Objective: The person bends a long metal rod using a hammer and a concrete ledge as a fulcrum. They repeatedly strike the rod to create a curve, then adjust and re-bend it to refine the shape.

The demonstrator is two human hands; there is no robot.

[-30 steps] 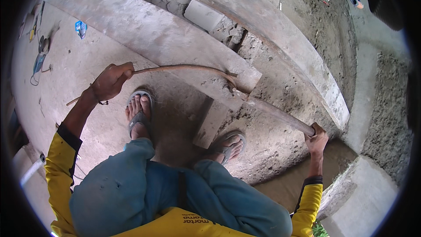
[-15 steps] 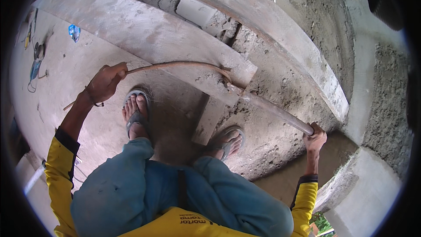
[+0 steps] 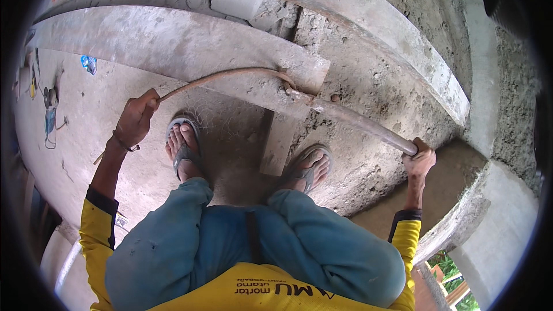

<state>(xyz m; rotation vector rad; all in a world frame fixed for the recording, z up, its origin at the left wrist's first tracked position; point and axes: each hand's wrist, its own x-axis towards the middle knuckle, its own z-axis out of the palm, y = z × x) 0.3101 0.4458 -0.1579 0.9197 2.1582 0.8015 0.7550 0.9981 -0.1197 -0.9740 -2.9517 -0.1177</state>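
My left hand (image 3: 137,118) is closed round a rusty steel rod (image 3: 222,72), whose short tail comes out below the wrist. From that hand the rod arcs right to the hooked head of a bending bar (image 3: 363,124). My right hand (image 3: 419,156) grips the bar's far right end, its fingers wrapped round the shaft. Rod and bar meet over the near edge of a dusty plank (image 3: 190,40), close to its right end. Exactly how the rod sits in the head is too small to tell.
My sandalled feet stand on rough ground below the bar. A second long board (image 3: 397,52) curves behind the plank. An angle grinder (image 3: 50,112) and a crumpled blue packet (image 3: 88,64) lie at left. A concrete block (image 3: 236,1) sits between the boards; a concrete ledge (image 3: 495,224) is at right.
The whole view has shifted, with the boards and ground now lying higher and further left near the middle. Both hands keep their grips, and rod and bar look much the same.
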